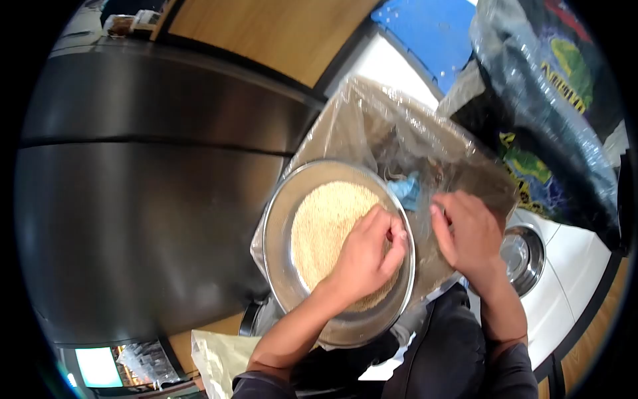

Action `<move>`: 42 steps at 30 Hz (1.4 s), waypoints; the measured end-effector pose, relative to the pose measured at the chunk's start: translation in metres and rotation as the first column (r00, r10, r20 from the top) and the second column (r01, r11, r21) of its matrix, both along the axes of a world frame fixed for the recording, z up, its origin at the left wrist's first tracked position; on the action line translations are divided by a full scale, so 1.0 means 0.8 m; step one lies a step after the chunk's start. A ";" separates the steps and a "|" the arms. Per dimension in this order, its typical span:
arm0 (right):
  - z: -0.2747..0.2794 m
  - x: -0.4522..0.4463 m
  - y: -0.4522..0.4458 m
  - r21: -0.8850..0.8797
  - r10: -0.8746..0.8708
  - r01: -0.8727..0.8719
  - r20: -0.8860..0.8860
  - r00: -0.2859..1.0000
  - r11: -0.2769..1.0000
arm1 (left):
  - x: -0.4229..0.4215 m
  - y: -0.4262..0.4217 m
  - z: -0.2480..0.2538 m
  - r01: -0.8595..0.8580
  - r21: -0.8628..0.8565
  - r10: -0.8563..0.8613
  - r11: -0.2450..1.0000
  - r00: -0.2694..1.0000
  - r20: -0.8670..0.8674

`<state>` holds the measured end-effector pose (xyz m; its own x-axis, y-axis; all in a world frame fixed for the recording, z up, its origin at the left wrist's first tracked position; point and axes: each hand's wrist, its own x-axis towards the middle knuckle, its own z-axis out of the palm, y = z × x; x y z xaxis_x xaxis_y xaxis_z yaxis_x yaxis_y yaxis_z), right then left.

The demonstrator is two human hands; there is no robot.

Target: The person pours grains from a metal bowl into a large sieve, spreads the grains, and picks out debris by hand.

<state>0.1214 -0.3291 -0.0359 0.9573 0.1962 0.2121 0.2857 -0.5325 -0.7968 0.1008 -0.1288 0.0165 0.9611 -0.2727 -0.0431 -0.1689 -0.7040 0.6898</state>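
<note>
A round metal bowl (278, 219) with a wide rim holds a layer of small pale-tan grains (325, 219). My left hand (369, 256) is above the right half of the grains, thumb and fingers pinched together. What they hold, if anything, is too small to make out. To the right of the bowl, my right hand (470, 229) hovers over a bin lined with a clear plastic bag (372, 110). Its fingers are slightly bent, the thumb apart from them, with nothing visible between. A crumpled light-blue piece (405, 191) lies in the bag near the bowl's rim.
A dark metal cabinet front (153, 233) fills the left. Dark printed plastic sacks (551, 100) stand at the upper right, beside a blue lid or board (428, 36). A shiny steel bowl (525, 259) rests on white tiles at right. A pale bag (222, 359) is at lower left.
</note>
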 end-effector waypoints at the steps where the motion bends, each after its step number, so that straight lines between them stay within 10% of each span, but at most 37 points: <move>1: 0.000 -0.001 0.000 0.003 0.014 -0.014 -0.025 1.000 1.000 | -0.006 0.007 -0.004 0.006 0.048 -0.007 0.999 1.000 0.015; 9: -0.001 0.000 0.004 -0.030 -0.024 0.025 0.012 1.000 0.999 | -0.002 0.067 -0.060 -0.121 0.464 -0.023 0.878 0.956 0.292; 22: 0.001 -0.001 0.011 -0.144 -0.071 0.076 0.034 0.997 0.987 | -0.073 0.047 0.000 0.129 0.306 -0.065 0.943 0.976 -0.210; 33: 0.005 0.000 0.014 -0.185 -0.067 0.076 0.055 0.996 0.980 | 0.033 0.077 -0.056 -0.292 0.276 0.262 0.916 0.955 0.140; 42: 0.007 0.001 0.016 -0.216 -0.059 0.065 0.036 0.998 0.974 | 0.042 0.080 -0.068 -0.283 0.395 0.250 0.874 0.959 0.135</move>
<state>0.1218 -0.3164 -0.0304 0.9630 0.1812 0.1993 0.2684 -0.7087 -0.6524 0.1340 -0.0646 -0.0379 0.9997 0.0197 -0.0175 0.0244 -0.9452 0.3257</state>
